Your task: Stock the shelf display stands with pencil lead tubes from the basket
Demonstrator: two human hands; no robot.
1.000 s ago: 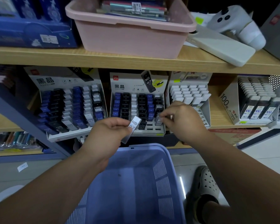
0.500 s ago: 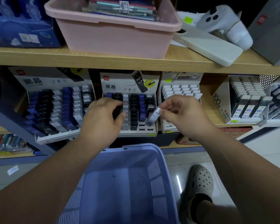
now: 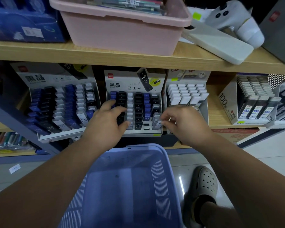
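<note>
The left hand [image 3: 105, 122] is reaching into the middle display stand [image 3: 122, 79], its curled fingers lying over the black and white columns; whether it is gripping a tube there is hard to tell. The right hand [image 3: 186, 125] is pinching a pale lead tube [image 3: 156, 123] at the stand's rightmost column, near the front. A blue basket [image 3: 161, 162] is sitting below both forearms, and a pink tub [image 3: 122, 33] is standing on the shelf [image 3: 39, 51] above.

Perforated matt plastic basket [image 3: 161, 171], wood-grain shelf [image 3: 138, 60], printed card display stand [image 3: 120, 79], glossy floor tiles [image 3: 270, 150].
</note>
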